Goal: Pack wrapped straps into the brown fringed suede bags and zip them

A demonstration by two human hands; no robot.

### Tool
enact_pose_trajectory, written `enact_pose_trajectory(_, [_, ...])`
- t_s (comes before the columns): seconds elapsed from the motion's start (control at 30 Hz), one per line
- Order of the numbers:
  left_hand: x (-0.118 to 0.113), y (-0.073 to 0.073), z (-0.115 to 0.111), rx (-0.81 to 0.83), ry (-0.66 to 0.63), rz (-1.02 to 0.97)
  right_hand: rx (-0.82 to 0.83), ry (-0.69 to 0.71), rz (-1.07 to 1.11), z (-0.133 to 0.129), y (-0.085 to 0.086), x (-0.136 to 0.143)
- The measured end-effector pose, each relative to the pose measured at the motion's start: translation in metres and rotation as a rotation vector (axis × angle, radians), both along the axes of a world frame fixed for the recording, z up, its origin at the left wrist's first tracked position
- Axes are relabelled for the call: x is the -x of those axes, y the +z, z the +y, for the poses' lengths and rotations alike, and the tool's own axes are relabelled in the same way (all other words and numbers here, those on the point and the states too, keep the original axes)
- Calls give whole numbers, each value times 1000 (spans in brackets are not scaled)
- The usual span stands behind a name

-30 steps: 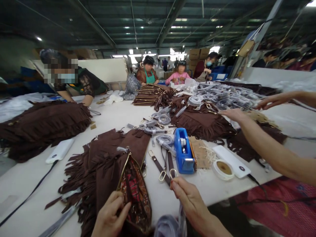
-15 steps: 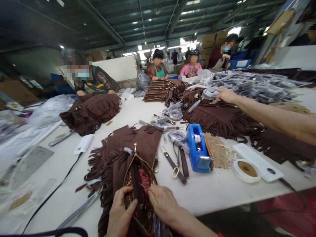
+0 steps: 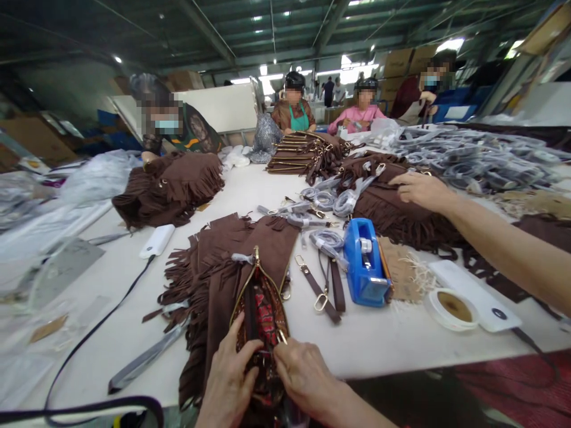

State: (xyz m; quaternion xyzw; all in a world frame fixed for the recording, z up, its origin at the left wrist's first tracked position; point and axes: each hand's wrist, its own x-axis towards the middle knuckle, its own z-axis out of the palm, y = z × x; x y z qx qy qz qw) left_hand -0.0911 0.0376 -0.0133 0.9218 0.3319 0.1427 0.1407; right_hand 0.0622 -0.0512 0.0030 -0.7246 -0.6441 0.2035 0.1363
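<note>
A dark brown fringed bag (image 3: 218,261) lies in front of me with its gold zip (image 3: 256,255) pulled open. Red patterned lining (image 3: 266,309) shows inside, with a brown strip running down the opening. My left hand (image 3: 232,368) grips the left edge of the opening, thumb inside. At the right edge, my right hand (image 3: 306,374) is pinched closed, and a shiny metal clasp (image 3: 282,336) pokes out at its fingertips. Clear plastic wrapping (image 3: 294,413) hangs below that hand. What else its fingers hold is hidden.
Right of the bag are brown wrist straps (image 3: 319,291), a blue tape dispenser (image 3: 366,267), a tape roll (image 3: 452,309) and a white device (image 3: 475,294). Another person's hand (image 3: 422,190) rests on a brown bag pile (image 3: 392,214). Co-workers sit beyond the table.
A metal clasp now shows at my right fingertips. My left fingers have spread along the opening's edge. The other person's hand has let go of a coiled, wrapped strap.
</note>
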Motion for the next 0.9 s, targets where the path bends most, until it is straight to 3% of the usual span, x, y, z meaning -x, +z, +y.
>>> enact_pose_trajectory(0.27, [-1,-1,2,44,-6,-28,100,-25,-74,-11,14,11])
enact_pose_trajectory(0.57, [-3,11,6,138,-65,31,118,-1,-79,-12,8,18])
enact_pose_trajectory(0.9, [-6,6,3,99,14,-6,117,59,-151,-4,13,28])
